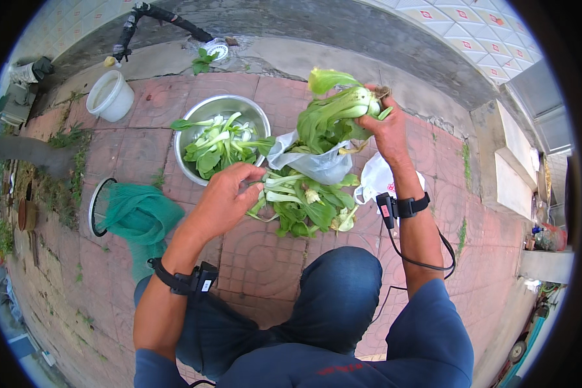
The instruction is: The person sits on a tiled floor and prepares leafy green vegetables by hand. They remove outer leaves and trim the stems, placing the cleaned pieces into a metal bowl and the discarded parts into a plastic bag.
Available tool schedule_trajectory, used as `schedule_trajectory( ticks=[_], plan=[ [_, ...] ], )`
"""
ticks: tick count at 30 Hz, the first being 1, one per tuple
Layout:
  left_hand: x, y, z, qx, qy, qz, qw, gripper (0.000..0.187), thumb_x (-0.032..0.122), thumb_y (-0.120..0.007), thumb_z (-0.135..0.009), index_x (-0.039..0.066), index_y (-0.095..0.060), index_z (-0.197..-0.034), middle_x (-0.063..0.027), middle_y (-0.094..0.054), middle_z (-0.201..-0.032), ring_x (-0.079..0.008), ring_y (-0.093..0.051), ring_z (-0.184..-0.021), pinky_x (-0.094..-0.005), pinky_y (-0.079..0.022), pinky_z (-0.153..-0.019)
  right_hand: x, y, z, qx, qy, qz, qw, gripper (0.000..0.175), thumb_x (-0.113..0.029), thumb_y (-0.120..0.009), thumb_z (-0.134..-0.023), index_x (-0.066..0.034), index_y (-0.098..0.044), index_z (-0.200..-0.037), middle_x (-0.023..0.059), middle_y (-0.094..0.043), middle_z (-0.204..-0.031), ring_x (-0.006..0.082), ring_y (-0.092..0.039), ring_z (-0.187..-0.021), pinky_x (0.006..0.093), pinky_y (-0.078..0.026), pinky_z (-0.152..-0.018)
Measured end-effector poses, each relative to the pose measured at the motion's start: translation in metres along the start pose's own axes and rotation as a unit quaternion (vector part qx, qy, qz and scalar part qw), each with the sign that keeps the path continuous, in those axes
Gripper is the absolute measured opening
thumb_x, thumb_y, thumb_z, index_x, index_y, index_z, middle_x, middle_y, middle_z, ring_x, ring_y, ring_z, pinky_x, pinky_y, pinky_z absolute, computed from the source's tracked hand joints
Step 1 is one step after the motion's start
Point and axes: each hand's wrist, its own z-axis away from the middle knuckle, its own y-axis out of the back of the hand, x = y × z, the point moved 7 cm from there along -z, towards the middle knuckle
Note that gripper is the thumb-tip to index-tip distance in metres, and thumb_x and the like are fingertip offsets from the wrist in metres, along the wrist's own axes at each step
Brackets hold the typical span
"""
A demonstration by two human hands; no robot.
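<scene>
My right hand (pixel 385 126) grips a head of bok choy (pixel 339 111) near its rooted base, lifted above a clear plastic bag (pixel 315 162). Over the edge of a pile of loose leaves and stalks (pixel 310 203), my left hand (pixel 237 194) hovers with thumb and fingers bent and apart; nothing shows between them, though its palm side is partly hidden. A steel basin (pixel 266 119) behind my left hand holds separated bok choy stems and leaves (pixel 218 143).
Green netting (pixel 143 211) on a round hoop lies to the left. Farther back stand a white bucket (pixel 111 97) and a floor drain cover (pixel 218 52). A white plastic bag (pixel 380 177) lies under my right forearm. Concrete steps (pixel 507 160) are at the right.
</scene>
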Motion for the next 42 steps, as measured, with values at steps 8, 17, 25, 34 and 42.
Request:
schedule_trajectory(
  ticks=[8,17,25,34,42],
  plan=[
    [0.015,0.007,-0.007,0.089,-0.031,0.099,0.991,0.089,0.036,-0.083,-0.09,-0.002,-0.04,-0.157,-0.0206,-0.052,-0.152,-0.0289,-0.048,-0.145,-0.0465,-0.037,-0.12,-0.067,-0.085,0.014,-0.214,-0.071,-0.076,0.971,0.048,-0.004,-0.077,-0.078,-0.0008,-0.07,-0.126,0.0023,-0.074,-0.105,0.0098,-0.066,-0.093,0.0274,-0.053,-0.084],
    [-0.026,-0.01,0.001,0.044,0.089,0.323,0.941,0.077,0.026,-0.089,-0.086,-0.006,-0.051,-0.145,-0.0127,-0.068,-0.127,-0.0193,-0.065,-0.113,-0.0343,-0.053,-0.098,-0.054,-0.15,0.055,-0.387,-0.132,-0.08,0.909,0.04,-0.007,-0.085,-0.083,0.0022,-0.071,-0.119,0.0025,-0.072,-0.106,0.0104,-0.062,-0.097,0.0292,-0.05,-0.089],
    [-0.03,-0.007,0.014,0.074,0.099,0.192,0.974,0.067,0.026,-0.088,-0.089,-0.002,-0.055,-0.141,-0.0081,-0.069,-0.123,-0.0137,-0.064,-0.11,-0.0318,-0.053,-0.096,-0.043,-0.16,0.07,-0.418,-0.143,-0.057,0.895,0.042,-0.011,-0.081,-0.09,0.0034,-0.066,-0.127,0.0054,-0.073,-0.109,0.0128,-0.062,-0.098,0.0312,-0.051,-0.091],
    [-0.033,-0.008,0.021,-0.02,0.119,0.345,0.931,0.067,0.03,-0.084,-0.092,-0.003,-0.055,-0.143,-0.0085,-0.07,-0.121,-0.014,-0.068,-0.104,-0.0319,-0.057,-0.089,-0.039,-0.15,0.073,-0.503,-0.103,0.011,0.858,0.039,-0.017,-0.074,-0.099,-0.0012,-0.065,-0.133,0.0075,-0.073,-0.117,0.0161,-0.062,-0.112,0.0342,-0.048,-0.101],
    [-0.033,0.005,0.041,-0.044,0.181,0.502,0.844,0.069,0.043,-0.078,-0.09,0.002,-0.057,-0.14,-0.0116,-0.071,-0.104,-0.0219,-0.072,-0.083,-0.0359,-0.062,-0.075,0.006,-0.137,0.08,-0.537,-0.116,-0.026,0.836,0.053,-0.023,-0.075,-0.099,-0.0044,-0.06,-0.147,0.0092,-0.073,-0.126,0.0184,-0.063,-0.119,0.0363,-0.047,-0.107]
  ],
)
